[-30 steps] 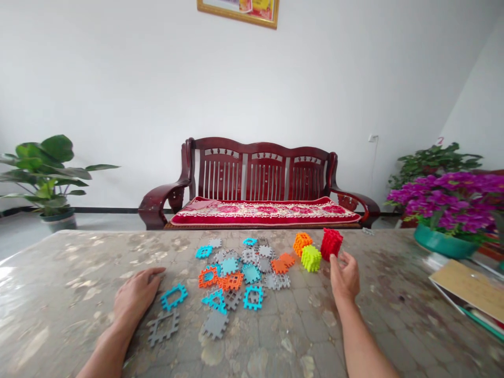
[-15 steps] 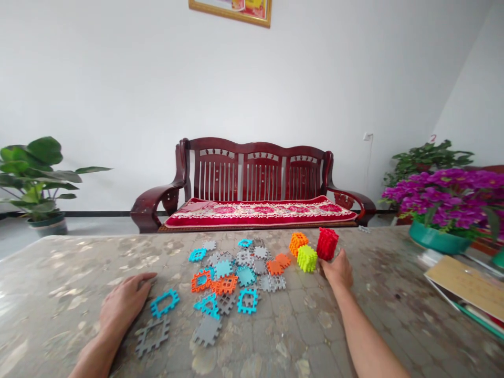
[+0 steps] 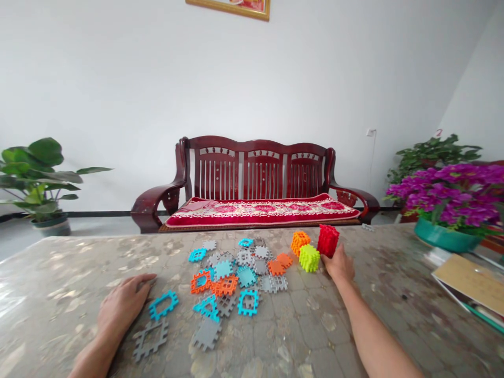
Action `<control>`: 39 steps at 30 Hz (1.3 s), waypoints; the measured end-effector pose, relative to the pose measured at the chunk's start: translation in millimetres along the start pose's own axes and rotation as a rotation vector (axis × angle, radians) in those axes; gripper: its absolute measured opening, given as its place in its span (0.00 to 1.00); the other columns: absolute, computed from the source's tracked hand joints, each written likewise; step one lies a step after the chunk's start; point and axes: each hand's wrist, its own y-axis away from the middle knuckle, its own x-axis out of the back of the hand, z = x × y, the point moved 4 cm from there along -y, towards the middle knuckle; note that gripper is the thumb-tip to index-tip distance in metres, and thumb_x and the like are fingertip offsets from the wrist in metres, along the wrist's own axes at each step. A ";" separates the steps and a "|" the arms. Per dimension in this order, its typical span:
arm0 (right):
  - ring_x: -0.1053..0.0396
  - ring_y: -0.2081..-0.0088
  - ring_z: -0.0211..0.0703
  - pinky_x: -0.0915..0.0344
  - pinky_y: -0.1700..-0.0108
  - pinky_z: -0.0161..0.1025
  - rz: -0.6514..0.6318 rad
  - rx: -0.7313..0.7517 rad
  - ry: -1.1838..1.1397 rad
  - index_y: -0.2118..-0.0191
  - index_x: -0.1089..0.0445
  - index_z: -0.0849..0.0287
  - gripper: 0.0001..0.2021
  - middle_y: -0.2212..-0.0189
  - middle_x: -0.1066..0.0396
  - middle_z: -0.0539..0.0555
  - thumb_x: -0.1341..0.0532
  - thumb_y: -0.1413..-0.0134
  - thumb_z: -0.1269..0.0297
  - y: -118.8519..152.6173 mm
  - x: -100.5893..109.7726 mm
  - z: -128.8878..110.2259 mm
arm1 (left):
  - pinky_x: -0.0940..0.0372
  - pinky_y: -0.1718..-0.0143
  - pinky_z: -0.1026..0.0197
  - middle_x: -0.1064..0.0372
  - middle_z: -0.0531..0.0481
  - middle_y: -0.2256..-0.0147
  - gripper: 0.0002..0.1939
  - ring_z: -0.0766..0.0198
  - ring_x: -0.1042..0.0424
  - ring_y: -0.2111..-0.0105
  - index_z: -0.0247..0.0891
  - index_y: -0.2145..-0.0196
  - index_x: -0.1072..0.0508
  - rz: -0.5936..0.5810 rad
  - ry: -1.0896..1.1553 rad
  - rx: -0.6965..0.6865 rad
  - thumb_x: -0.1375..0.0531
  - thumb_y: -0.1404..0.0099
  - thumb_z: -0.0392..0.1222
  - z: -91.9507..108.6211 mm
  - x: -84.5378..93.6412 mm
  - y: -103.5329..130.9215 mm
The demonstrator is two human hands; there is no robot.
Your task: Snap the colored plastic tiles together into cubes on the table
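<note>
My left hand (image 3: 125, 303) lies flat on the table with its fingers stretched out and nothing in them. Just right of it are a blue frame-shaped puzzle tile (image 3: 163, 305) and a grey frame tile (image 3: 150, 338). At the far right, my right hand (image 3: 339, 265) is closed on the lower part of an upright stack of red tiles (image 3: 328, 240); some fingers are hidden behind the stack. Beside it stand a yellow-green stack (image 3: 309, 258) and an orange stack (image 3: 300, 243). Loose notched tiles (image 3: 247, 276) in blue, grey and orange overlap in the middle.
The patterned table (image 3: 299, 336) fills the foreground. To the right stand a teal pot of purple flowers (image 3: 447, 236) and a brown folder (image 3: 472, 281) on papers. A small grey tile (image 3: 367, 228) lies at the far edge. Behind is a wooden bench (image 3: 262, 168).
The view has shifted slightly. Both hands keep nearly the same places, the right one still at the red stack. The tiles show no clear movement on the table.
</note>
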 end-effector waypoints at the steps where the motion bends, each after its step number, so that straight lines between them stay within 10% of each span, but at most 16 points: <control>1: 0.28 0.50 0.60 0.32 0.54 0.48 -0.002 0.000 0.008 0.38 0.44 0.64 0.34 0.55 0.25 0.65 0.39 0.45 0.49 -0.9 -0.3 -0.8 | 0.34 0.46 0.50 0.28 0.44 0.44 0.24 0.49 0.29 0.45 0.45 0.48 0.23 0.002 0.000 0.000 0.54 0.32 0.48 -0.2 -0.2 -0.1; 23: 0.31 0.46 0.63 0.34 0.48 0.51 -0.013 0.005 -0.103 0.35 0.49 0.68 0.42 0.48 0.28 0.68 0.39 0.48 0.47 -7.9 -9.6 -4.4 | 0.35 0.46 0.50 0.30 0.45 0.42 0.25 0.50 0.30 0.44 0.46 0.48 0.23 -0.003 -0.005 -0.010 0.54 0.32 0.49 -0.4 -0.8 0.3; 31: 0.33 0.41 0.55 0.39 0.41 0.45 0.024 -0.016 -0.378 0.34 0.48 0.66 0.39 0.41 0.33 0.65 0.45 0.57 0.70 16.2 -14.4 12.2 | 0.35 0.45 0.52 0.29 0.47 0.43 0.24 0.51 0.29 0.44 0.48 0.47 0.23 0.003 -0.027 -0.003 0.53 0.32 0.49 2.0 0.8 0.6; 39: 0.34 0.41 0.60 0.40 0.40 0.50 -0.031 0.174 -0.395 0.31 0.56 0.69 0.49 0.42 0.33 0.67 0.36 0.56 0.55 60.4 -9.1 -14.2 | 0.36 0.44 0.51 0.30 0.47 0.41 0.24 0.51 0.31 0.43 0.47 0.46 0.24 -0.033 -0.031 0.005 0.53 0.31 0.47 8.1 6.2 5.1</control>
